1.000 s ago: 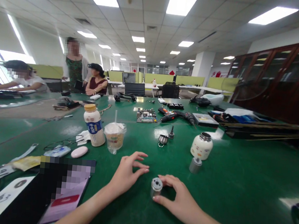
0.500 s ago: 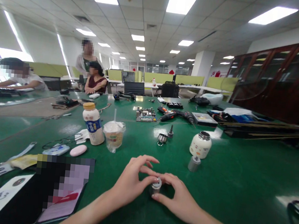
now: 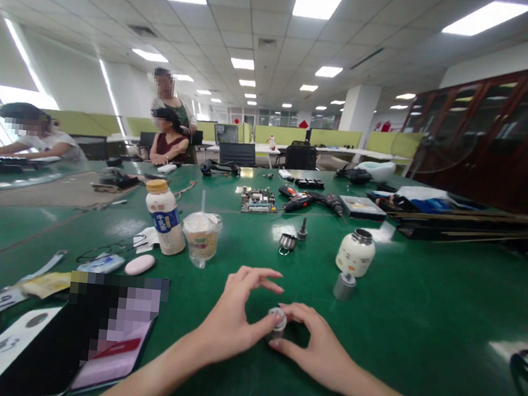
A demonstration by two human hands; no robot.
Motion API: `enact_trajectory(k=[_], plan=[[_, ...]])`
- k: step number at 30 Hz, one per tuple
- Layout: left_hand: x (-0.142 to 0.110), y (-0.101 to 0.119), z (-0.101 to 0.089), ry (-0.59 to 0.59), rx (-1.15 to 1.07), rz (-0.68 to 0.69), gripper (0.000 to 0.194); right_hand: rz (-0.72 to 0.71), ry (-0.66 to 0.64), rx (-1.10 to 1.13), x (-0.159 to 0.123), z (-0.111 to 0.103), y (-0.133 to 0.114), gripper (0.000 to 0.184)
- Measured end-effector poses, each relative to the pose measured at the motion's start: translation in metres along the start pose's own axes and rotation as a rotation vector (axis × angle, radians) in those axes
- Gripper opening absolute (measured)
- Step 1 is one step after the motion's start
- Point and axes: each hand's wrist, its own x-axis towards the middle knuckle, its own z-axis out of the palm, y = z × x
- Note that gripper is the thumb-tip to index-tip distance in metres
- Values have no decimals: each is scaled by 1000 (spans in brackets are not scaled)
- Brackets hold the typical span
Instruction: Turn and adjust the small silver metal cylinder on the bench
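A small silver metal cylinder (image 3: 277,321) stands on the green table (image 3: 421,313) right in front of me. My left hand (image 3: 234,316) pinches its top from the left with thumb and forefinger, the other fingers spread. My right hand (image 3: 317,346) curls around it from the right, thumb and fingers touching its side. A second small metal cylinder (image 3: 344,285) sits just beyond, in front of a white jar (image 3: 355,252) with a metal rim.
A milk bottle (image 3: 164,216) and a plastic cup with a straw (image 3: 202,237) stand at centre left. A phone and papers (image 3: 106,332) lie near left. A circuit board (image 3: 258,200) and power drills (image 3: 313,201) lie farther back. Three people are at the far left.
My left hand moved right from the bare table and closed its thumb and forefinger on the cylinder's top. My right hand stayed on the cylinder. A standing person walked to the right.
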Motion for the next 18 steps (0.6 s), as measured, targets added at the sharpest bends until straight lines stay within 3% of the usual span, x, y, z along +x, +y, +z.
enact_trajectory(k=[3, 10, 18], plan=[[1, -2, 4, 20, 67, -32, 47, -2, -5, 9, -1, 1, 2, 31], [-3, 0, 5, -42, -9, 9, 49, 5, 6, 6, -1, 3, 5, 37], [0, -2, 6, 48, 8, -36, 44, -3, -3, 13, -1, 3, 7, 38]])
